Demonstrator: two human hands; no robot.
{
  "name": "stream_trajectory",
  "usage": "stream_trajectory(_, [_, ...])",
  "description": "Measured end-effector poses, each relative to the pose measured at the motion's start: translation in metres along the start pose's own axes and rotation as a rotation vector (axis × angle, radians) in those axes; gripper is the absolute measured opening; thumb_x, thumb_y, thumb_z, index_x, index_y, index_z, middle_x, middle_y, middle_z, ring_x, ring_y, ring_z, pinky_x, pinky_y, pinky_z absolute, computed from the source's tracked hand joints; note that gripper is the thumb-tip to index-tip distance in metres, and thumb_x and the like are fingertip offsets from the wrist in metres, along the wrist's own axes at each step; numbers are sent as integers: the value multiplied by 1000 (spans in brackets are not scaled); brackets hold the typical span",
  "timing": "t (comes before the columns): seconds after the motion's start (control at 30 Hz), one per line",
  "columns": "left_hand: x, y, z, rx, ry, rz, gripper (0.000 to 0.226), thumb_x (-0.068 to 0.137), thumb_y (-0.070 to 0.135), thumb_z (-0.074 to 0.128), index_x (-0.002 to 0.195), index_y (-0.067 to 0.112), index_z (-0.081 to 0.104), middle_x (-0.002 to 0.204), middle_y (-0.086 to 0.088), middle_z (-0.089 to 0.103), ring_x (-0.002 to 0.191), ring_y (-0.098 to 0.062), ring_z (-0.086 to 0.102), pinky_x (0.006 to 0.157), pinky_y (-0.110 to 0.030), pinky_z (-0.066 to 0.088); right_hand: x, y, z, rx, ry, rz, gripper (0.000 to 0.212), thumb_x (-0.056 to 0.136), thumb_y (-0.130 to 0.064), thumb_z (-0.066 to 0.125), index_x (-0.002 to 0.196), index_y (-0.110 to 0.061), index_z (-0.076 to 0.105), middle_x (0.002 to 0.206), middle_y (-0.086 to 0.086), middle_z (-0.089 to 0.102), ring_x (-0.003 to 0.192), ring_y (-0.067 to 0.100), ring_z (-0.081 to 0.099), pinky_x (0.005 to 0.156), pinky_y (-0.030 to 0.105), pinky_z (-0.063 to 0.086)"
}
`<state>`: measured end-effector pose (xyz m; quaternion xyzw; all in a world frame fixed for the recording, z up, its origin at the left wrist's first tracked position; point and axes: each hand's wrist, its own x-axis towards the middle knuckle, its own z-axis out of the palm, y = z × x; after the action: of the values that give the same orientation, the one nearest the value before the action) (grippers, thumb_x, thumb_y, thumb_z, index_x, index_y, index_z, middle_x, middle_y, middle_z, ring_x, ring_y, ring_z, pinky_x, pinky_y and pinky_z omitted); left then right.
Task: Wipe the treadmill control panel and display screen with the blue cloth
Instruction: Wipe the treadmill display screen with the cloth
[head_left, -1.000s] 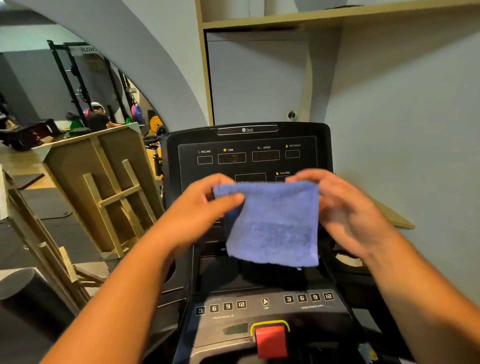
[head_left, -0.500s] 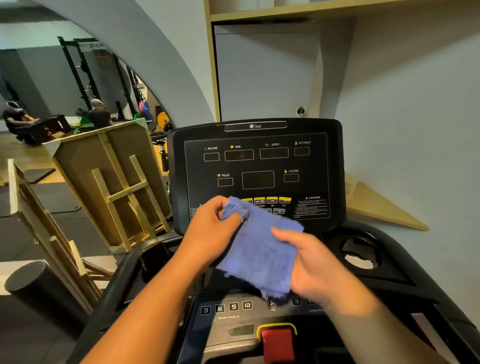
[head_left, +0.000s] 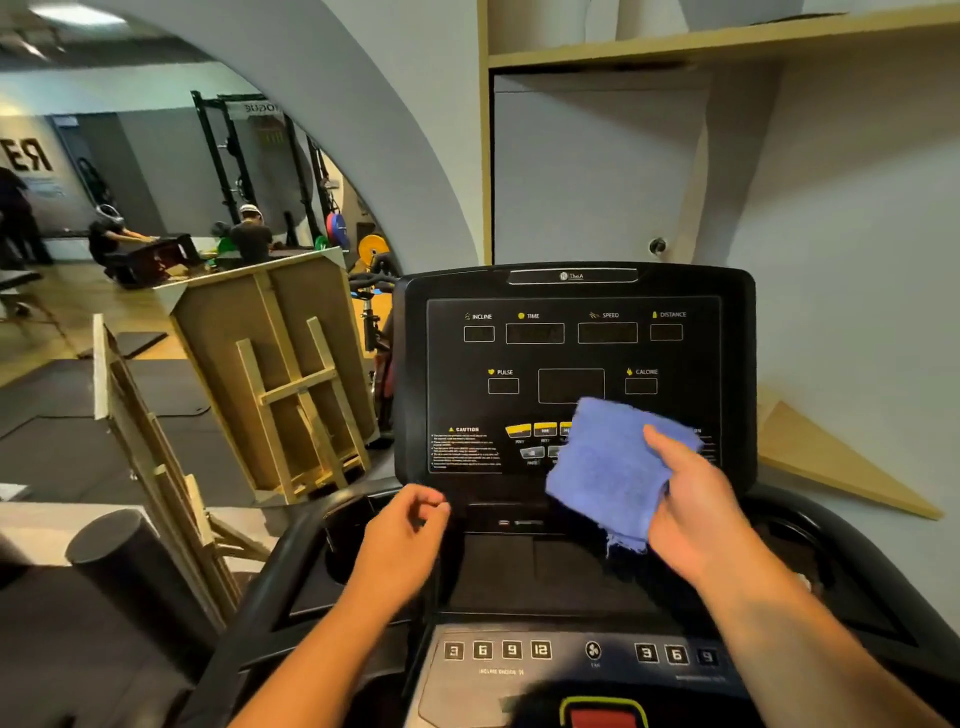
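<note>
Head view: right hand (head_left: 693, 512) grips blue cloth (head_left: 610, 470); left hand (head_left: 402, 535) loosely curled, empty.

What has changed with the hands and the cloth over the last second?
The left hand let go of the blue cloth and dropped below the display screen, fingers loosely curled and holding nothing. The right hand now holds the cloth alone and has carried it up and right against the screen's lower right, covering some buttons. The screen windows stay dark, and the lower control panel is untouched.
</note>
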<state>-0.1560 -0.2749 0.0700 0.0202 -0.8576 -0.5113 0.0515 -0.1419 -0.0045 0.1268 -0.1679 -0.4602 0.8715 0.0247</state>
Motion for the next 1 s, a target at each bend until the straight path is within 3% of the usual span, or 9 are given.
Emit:
stream_trajectory(0.13, [-10,-62,-10,196,21,-37,20,100,18,61,91,37,61,78,2,67,65,0,60,63,-16,48,34,-35,36,-386,321,-477,36,104,-42,48,119,-12,62,99,6,69,78,22,65,62,23,53])
stream_trajectory(0.2, [-13,-87,-8,301,-17,-49,14,100,23,59,96,37,60,87,7,67,76,-4,63,76,-26,54,60,-39,53,-652,348,-802,49,106,-42,41,146,-15,46,134,4,59,114,18,60,94,16,48])
stream_trajectory(0.27, [-15,-102,-4,436,-27,-26,8,102,32,54,105,36,60,99,14,65,92,-6,62,83,-30,54,97,-31,67,-952,371,-949,61,106,-43,33,158,-13,24,163,8,29,150,23,27,123,35,22])
stream_trajectory(0.37, [-8,-105,-5,504,-12,16,15,104,35,46,109,34,60,101,14,62,99,-9,57,81,-31,51,140,0,88,-1431,485,-874,70,104,-48,27,159,-7,13,167,17,12,154,36,6,124,55,11])
stream_trajectory(0.5, [8,-104,-6,600,-32,71,23,104,40,38,105,32,59,100,12,62,97,-12,56,83,-34,50,152,36,125,-1667,448,-962,75,103,-51,31,159,-4,13,166,22,10,153,42,5,123,60,7])
stream_trajectory(0.6, [9,-104,-5,654,-10,98,27,104,43,32,103,32,58,98,11,62,94,-12,57,82,-35,50,153,65,138,-1919,142,-1220,78,103,-57,26,160,-7,8,168,18,4,154,39,-2,124,55,0])
stream_trajectory(0.77, [7,-110,-5,658,-8,89,29,104,43,31,101,34,58,93,13,63,89,-10,57,80,-36,52,152,68,84,-2177,-332,-1477,73,104,-52,32,160,-9,14,169,12,8,156,32,1,125,52,9])
stream_trajectory(0.87, [7,-108,-5,642,-18,95,29,105,43,31,101,33,57,94,11,63,90,-11,57,81,-35,51,156,42,49,-2116,-117,-1411,71,102,-52,29,159,-10,22,167,14,20,155,33,8,124,51,10])
stream_trajectory(1.0, [9,-108,-3,641,-32,84,29,104,44,30,99,32,56,94,9,63,91,-12,57,81,-36,51,164,12,94,-1928,248,-1172,77,100,-55,28,159,-6,17,167,18,11,154,39,5,123,54,6])
